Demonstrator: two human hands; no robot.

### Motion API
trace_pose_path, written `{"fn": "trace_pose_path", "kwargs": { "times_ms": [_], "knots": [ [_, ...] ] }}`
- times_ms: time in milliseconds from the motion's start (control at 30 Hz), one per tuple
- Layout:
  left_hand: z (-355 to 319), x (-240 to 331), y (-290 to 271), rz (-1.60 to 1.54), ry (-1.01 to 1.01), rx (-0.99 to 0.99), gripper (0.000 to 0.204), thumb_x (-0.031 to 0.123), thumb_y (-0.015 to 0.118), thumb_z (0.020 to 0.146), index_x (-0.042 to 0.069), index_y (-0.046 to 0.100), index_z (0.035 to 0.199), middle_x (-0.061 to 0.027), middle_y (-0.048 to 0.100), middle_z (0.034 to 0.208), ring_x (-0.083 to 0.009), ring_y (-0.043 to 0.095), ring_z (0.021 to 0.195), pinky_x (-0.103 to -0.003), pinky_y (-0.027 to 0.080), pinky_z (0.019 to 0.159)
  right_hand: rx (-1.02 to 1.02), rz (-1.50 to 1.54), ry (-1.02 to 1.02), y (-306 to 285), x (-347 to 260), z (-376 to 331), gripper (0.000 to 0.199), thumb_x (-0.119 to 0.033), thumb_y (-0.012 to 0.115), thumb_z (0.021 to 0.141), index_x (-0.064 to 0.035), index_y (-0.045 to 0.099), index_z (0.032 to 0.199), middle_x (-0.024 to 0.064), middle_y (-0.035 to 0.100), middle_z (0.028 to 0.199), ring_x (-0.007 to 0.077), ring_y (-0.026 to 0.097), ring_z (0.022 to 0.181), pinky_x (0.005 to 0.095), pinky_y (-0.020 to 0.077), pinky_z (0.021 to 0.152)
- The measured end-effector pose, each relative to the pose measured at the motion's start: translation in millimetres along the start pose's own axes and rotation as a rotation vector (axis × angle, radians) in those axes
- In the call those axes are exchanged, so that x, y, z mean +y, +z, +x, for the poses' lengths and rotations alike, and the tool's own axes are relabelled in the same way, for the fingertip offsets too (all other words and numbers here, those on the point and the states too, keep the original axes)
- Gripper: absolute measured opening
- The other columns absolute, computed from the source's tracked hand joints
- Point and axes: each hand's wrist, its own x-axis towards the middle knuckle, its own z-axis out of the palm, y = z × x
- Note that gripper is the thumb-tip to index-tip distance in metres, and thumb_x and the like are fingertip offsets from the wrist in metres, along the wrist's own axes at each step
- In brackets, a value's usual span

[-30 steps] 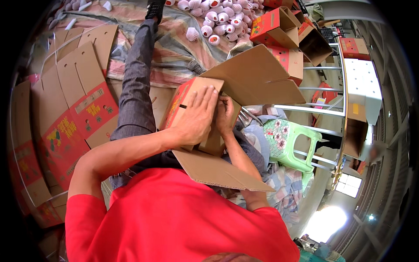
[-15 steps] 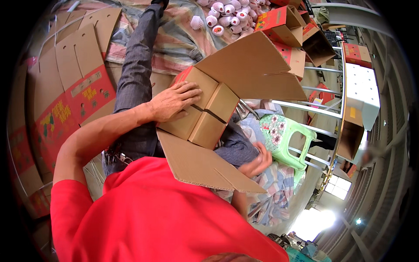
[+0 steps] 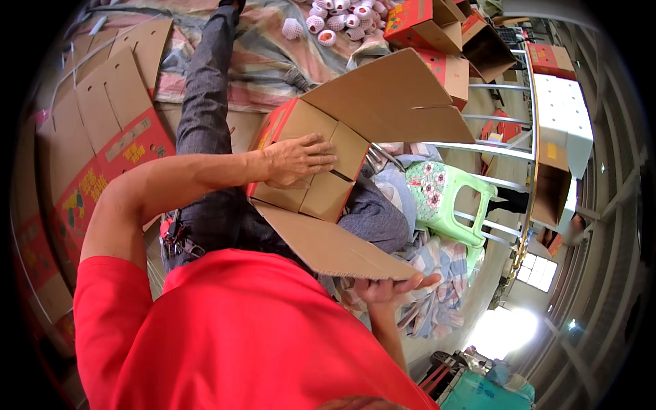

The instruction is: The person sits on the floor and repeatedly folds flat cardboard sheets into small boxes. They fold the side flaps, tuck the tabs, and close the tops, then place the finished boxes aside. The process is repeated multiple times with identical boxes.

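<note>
A cardboard box with red sides stands tilted between my legs. Its smaller flaps are folded inward, nearly meeting. My left hand lies on those folded flaps, fingers stretched out, gripping nothing. Both long flaps stand outward: the far flap rises beyond the box, while the near flap slants toward my body. At the near flap's right corner, my right hand touches the edge from below. Its visible fingers are stretched out past the corner; the flap hides part of the hand.
Flattened cartons lie at the left. Fruits in foam nets sit on a striped cloth at the back. Opened boxes are at the far right, near a metal rack. A green plastic stool stands to the right.
My left hand has slid right across the folded flaps. My right hand has moved down to the near flap's corner, and that flap's outer end has shifted. The view has also shifted slightly.
</note>
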Motion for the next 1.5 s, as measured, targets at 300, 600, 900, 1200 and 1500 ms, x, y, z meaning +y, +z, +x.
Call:
{"fn": "trace_pose_path", "kwargs": {
  "times_ms": [300, 600, 900, 1200, 1500],
  "knots": [
    [-21.6, -6.9, -23.1, -0.128, -0.145, 0.163, 0.069, 0.025, 0.066, 0.092, 0.0, 0.046, 0.153, -0.0159, 0.048, 0.158, -0.0336, 0.038, 0.152, -0.047, 0.028, 0.127, -0.096, 0.009, -0.182, 20.4, 36.6, 32.1, 0.063, -0.051, 0.061, 0.102, -0.0216, 0.044, 0.155, 0.0267, 0.033, 0.159, 0.0525, 0.036, 0.141, 0.0698, 0.0281, 0.109],
    [-71.0, 25.9, -92.6, -0.082, -0.213, 0.654, 0.069, 0.014, 0.065, 0.089, 0.013, 0.046, 0.156, -0.0132, 0.044, 0.162, -0.0379, 0.039, 0.152, -0.054, 0.025, 0.129, -0.102, 0.174, -0.129, 52.3, 41.2, 65.3, 0.056, -0.045, 0.053, 0.105, -0.0058, 0.049, 0.145, 0.0302, 0.043, 0.155, 0.0517, 0.043, 0.137, 0.0674, 0.0288, 0.112],
    [-22.4, -11.9, -139.9, 0.395, 0.12, 0.44, 0.065, 0.029, 0.059, 0.089, 0.008, 0.055, 0.15, -0.0141, 0.046, 0.163, -0.0387, 0.036, 0.156, -0.059, 0.023, 0.13, -0.268, 0.486, 0.004, 119.1, 45.2, 103.9, 0.041, -0.018, 0.05, 0.096, 0.0034, 0.065, 0.129, 0.026, 0.054, 0.153, 0.0488, 0.046, 0.138, 0.0607, 0.027, 0.119],
    [-60.2, 25.0, -80.4, 0.081, 0.066, 0.336, 0.056, 0.028, 0.061, 0.088, -0.002, 0.06, 0.135, -0.0207, 0.059, 0.144, -0.0396, 0.054, 0.137, -0.053, 0.043, 0.117, -0.674, 0.692, -0.169, 115.3, 53.3, 47.7, 0.041, 0.009, 0.051, 0.085, 0.006, 0.068, 0.122, 0.0232, 0.061, 0.147, 0.0407, 0.056, 0.14, 0.0494, 0.0436, 0.119],
    [-73.5, 33.3, -67.4, 0.04, -0.044, 0.286, 0.062, 0.028, 0.062, 0.088, -0.001, 0.057, 0.142, -0.0196, 0.056, 0.147, -0.0403, 0.051, 0.14, -0.051, 0.041, 0.119, -0.783, 0.603, -0.171, 90.0, 53.4, 30.0, 0.039, 0.007, 0.058, 0.089, 0.0025, 0.065, 0.128, 0.019, 0.047, 0.162, 0.0407, 0.041, 0.152, 0.0506, 0.0357, 0.124]
  ]
}}
